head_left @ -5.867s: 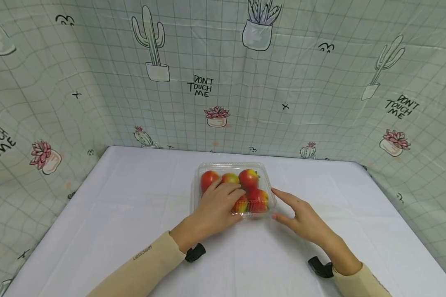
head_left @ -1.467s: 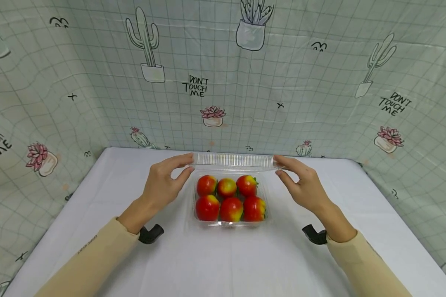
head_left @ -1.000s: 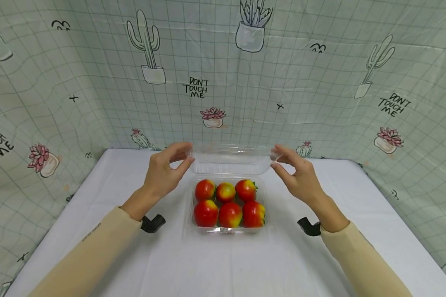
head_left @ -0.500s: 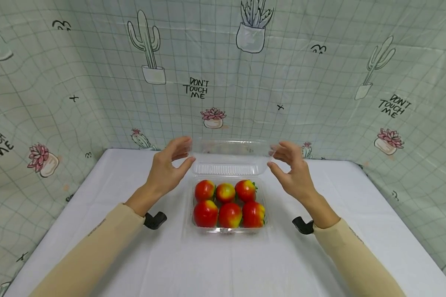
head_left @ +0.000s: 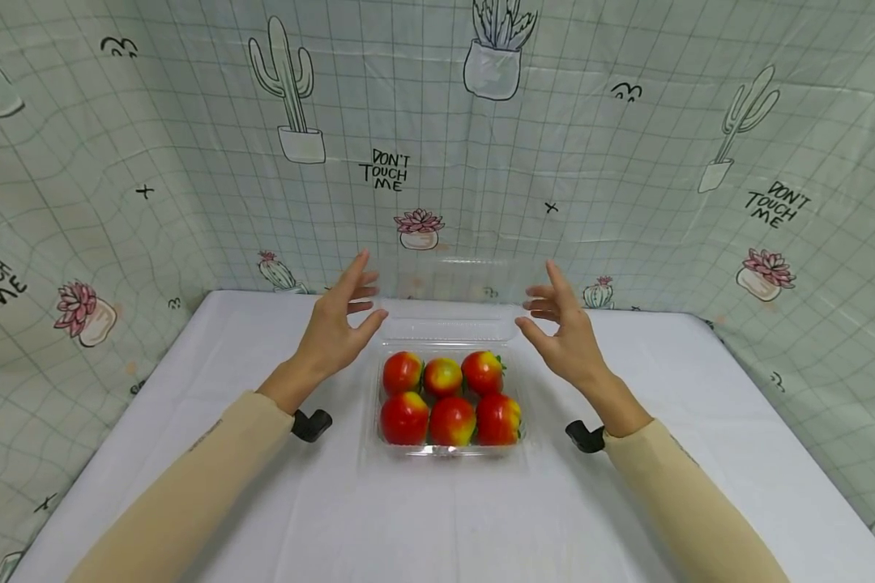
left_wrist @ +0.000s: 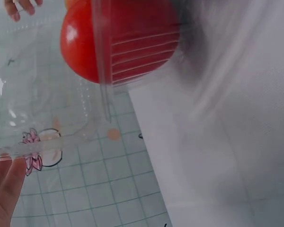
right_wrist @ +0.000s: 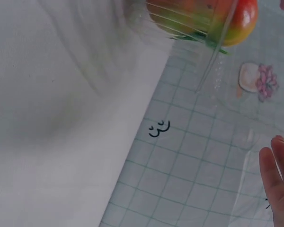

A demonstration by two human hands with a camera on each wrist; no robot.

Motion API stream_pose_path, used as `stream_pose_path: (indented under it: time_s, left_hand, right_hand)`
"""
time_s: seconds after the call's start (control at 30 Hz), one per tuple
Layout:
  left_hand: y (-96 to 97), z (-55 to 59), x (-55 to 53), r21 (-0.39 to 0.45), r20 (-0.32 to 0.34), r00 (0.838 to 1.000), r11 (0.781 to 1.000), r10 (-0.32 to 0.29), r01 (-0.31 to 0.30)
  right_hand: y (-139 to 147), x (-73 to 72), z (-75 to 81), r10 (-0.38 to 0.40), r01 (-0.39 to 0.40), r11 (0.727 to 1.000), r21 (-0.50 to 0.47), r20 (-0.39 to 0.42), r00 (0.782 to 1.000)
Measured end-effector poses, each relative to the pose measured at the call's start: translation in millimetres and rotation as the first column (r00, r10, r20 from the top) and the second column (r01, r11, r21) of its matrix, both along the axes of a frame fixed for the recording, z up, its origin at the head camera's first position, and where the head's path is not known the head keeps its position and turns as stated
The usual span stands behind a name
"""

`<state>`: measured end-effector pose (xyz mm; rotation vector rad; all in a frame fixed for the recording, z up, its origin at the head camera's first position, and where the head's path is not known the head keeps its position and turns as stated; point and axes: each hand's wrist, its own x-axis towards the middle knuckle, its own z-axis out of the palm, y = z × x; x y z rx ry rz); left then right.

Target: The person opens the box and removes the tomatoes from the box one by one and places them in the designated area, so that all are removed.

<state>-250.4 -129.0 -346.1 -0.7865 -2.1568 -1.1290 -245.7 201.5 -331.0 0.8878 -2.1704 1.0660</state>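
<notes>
A clear plastic clamshell box [head_left: 448, 451] sits on the table, holding several round red-and-yellow fruits [head_left: 452, 421] in two rows. Its see-through lid [head_left: 448, 329] is swung up and back behind the fruits, towards the patterned cloth. At the lid's left side is my left hand [head_left: 335, 328], fingers extended and thumb apart; the left wrist view has its fingers [left_wrist: 12, 182] against the lid's edge. My right hand [head_left: 569, 332] is at the lid's right side, fingers spread; in the right wrist view its fingertips [right_wrist: 277, 142] are by the lid edge. Neither hand grips the lid.
A white cloth covers the table [head_left: 437, 518]. Behind it and at both sides hangs a pale green gridded cloth [head_left: 467, 146] printed with cacti and lettering. Black wrist-camera mounts [head_left: 311, 425] show beneath both wrists.
The lid, over the fruits at first, has been raised and tilted back. Both hands went up with it; their fingers, pinching its sides earlier, have straightened and released it.
</notes>
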Motion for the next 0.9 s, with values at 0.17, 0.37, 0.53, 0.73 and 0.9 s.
stream_pose_path:
  time_s: [0.17, 0.37, 0.53, 0.73, 0.9]
  left_hand:
    - [1.2, -4.8, -5.4, -0.019, 0.039, 0.999, 1.0, 0.009, -0.008]
    - [-0.8, -11.8, -15.3, -0.064, 0.024, 1.0, 0.998, 0.016, -0.014]
    - [-3.5, -15.9, -23.9, -0.089, -0.024, 0.999, 0.996, 0.026, -0.028]
    - [-4.5, -21.3, -28.1, -0.106, 0.027, 0.998, 0.993, 0.052, -0.049]
    - [-3.8, -27.6, -29.4, -0.112, 0.117, 0.991, 0.993, 0.058, -0.045]
  right_hand:
    - [-0.5, -10.6, -6.7, -0.02, 0.02, 1.0, -0.007, 0.023, 1.0]
    - [8.4, -42.8, -28.8, -0.018, 0.018, 1.0, 0.002, 0.039, 0.999]
    - [12.5, -57.8, -39.2, -0.02, 0.02, 1.0, 0.003, 0.094, 0.995]
    - [12.3, -60.4, -42.3, -0.02, 0.019, 1.0, 0.016, 0.12, 0.993]
    - [12.6, -60.9, -46.7, -0.029, 0.022, 0.999, 0.044, 0.156, 0.987]
